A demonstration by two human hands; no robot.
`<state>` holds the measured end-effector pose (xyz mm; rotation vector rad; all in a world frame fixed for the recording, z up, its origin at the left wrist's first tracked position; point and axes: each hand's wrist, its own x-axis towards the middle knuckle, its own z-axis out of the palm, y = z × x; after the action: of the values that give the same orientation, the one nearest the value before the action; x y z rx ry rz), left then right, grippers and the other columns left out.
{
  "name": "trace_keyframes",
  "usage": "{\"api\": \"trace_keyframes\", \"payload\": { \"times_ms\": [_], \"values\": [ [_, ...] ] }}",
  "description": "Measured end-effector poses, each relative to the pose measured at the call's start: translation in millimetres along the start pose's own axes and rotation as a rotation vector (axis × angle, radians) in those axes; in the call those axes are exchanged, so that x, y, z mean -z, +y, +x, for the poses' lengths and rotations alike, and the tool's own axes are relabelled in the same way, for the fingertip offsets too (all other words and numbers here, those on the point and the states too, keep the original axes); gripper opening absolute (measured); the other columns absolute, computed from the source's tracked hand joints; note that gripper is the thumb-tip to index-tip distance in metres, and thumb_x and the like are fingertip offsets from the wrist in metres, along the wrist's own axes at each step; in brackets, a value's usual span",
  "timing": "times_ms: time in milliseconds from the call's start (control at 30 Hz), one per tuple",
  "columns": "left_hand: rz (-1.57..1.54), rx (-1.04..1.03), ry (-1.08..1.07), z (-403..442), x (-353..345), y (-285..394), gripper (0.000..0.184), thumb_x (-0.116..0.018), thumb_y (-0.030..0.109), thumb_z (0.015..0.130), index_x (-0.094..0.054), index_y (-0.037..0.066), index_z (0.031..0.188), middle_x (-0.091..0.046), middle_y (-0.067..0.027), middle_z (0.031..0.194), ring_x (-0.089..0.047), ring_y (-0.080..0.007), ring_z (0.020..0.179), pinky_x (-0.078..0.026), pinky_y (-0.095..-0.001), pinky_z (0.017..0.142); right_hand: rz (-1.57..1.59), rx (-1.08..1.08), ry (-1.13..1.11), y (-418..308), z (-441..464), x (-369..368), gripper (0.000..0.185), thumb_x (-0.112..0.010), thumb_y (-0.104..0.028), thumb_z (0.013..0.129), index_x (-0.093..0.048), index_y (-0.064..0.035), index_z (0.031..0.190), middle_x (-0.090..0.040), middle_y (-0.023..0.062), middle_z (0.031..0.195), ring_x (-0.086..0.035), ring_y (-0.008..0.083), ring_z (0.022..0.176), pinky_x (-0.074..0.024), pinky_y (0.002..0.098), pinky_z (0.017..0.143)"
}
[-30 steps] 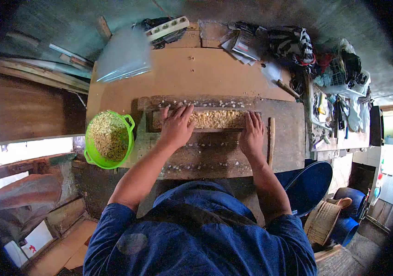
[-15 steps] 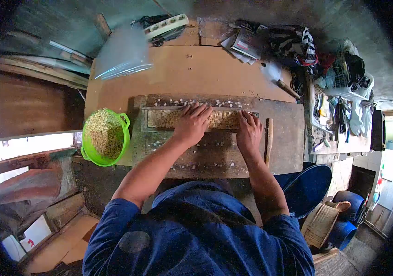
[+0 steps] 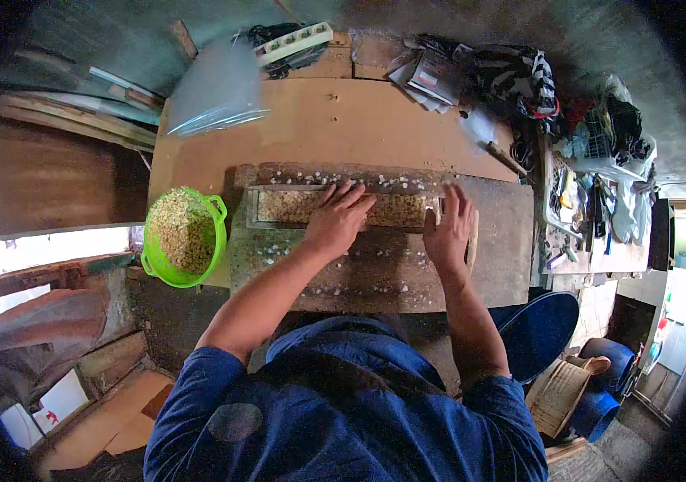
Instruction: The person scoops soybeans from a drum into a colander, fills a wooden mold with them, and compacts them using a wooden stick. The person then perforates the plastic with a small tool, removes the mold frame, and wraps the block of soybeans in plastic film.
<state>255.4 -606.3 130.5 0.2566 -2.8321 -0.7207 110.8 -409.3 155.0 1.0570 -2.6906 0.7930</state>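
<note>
A long, narrow rectangular frame [image 3: 253,210] lies crosswise on a worn wooden board [image 3: 503,241], filled with pale, lumpy pieces [image 3: 286,206] that look like puffed grain. My left hand [image 3: 337,218] rests palm down over the middle of the filling, its fingers stretched out. At the frame's right end is my right hand [image 3: 449,233], fingers extended and nothing visible in its grasp. A wooden stick [image 3: 472,241] lies beside that hand, partly covered by it. White crumbs are scattered on the board around the frame.
A green colander-like basket [image 3: 218,241] with more pale pieces stands to the left. Clear plastic sheets [image 3: 214,92] and a power strip [image 3: 294,44] lie at the back left. Papers [image 3: 431,80] and bags line the back right. A blue round container [image 3: 544,329] stands below right.
My right hand has shifted right from the filling to the frame's end, and its fingers have straightened. It now covers part of the stick. My left hand has hardly moved.
</note>
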Motion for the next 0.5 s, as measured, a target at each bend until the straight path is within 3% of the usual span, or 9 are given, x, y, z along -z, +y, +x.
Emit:
{"api": "trace_keyframes", "payload": {
  "times_ms": [33,100,167,300,367,500],
  "values": [
    [-0.011,0.004,-0.015,-0.8,0.2,0.2,0.037,-0.057,0.016,0.094,-0.061,0.014,0.130,-0.054,-0.0135,0.141,-0.046,-0.0349,0.135,-0.031,-0.0483,0.115,0.048,0.011,0.084,-2.3,4.4,3.0,0.057,-0.062,-0.004,0.080,-0.050,-0.0094,0.136,-0.049,0.0170,0.140,-0.043,0.0375,0.131,-0.0338,0.0493,0.108],
    [0.004,-0.010,-0.013,-1.4,-1.8,-1.4,0.038,-0.057,0.015,0.094,-0.060,0.014,0.132,-0.054,-0.0136,0.141,-0.045,-0.0352,0.135,-0.030,-0.0482,0.115,0.081,0.024,0.001,4.5,9.7,7.2,0.061,-0.063,-0.004,0.081,-0.046,-0.0085,0.140,-0.046,0.0180,0.142,-0.039,0.0392,0.134,-0.0315,0.0495,0.111],
    [0.021,-0.022,-0.011,-3.5,-2.8,-3.6,0.039,-0.057,0.015,0.094,-0.059,0.014,0.133,-0.054,-0.0138,0.141,-0.045,-0.0356,0.136,-0.030,-0.0482,0.115,0.057,0.132,-0.216,15.6,8.6,3.5,0.058,-0.061,-0.003,0.083,-0.047,-0.0072,0.139,-0.049,0.0173,0.139,-0.041,0.0382,0.132,-0.0333,0.0506,0.109],
    [-0.001,-0.009,0.018,-5.3,-1.3,-2.5,0.043,-0.057,0.017,0.094,-0.055,0.013,0.138,-0.054,-0.0133,0.141,-0.044,-0.0358,0.136,-0.030,-0.0481,0.115,0.024,0.149,-0.255,23.1,0.4,2.2,0.058,-0.059,-0.001,0.082,-0.050,-0.0085,0.139,-0.054,0.0171,0.134,-0.046,0.0372,0.127,-0.0362,0.0490,0.106],
    [-0.064,0.033,0.045,-6.4,-1.4,-3.1,0.045,-0.057,0.018,0.094,-0.054,0.013,0.139,-0.054,-0.0129,0.141,-0.044,-0.0356,0.136,-0.030,-0.0479,0.116,0.038,0.131,-0.119,19.4,1.3,3.2,0.039,-0.059,-0.005,0.089,-0.058,-0.0067,0.128,-0.061,0.0148,0.124,-0.055,0.0360,0.117,-0.0414,0.0451,0.101],
    [-0.010,0.047,0.006,-1.3,0.8,-7.4,0.043,-0.059,0.023,0.095,-0.055,0.013,0.137,-0.052,-0.0110,0.143,-0.042,-0.0306,0.138,-0.029,-0.0475,0.116,-0.051,0.168,-0.157,24.3,6.3,3.4,0.033,-0.060,-0.005,0.087,-0.063,-0.0076,0.120,-0.064,0.0121,0.119,-0.057,0.0332,0.113,-0.0434,0.0431,0.095]
  ]
}}
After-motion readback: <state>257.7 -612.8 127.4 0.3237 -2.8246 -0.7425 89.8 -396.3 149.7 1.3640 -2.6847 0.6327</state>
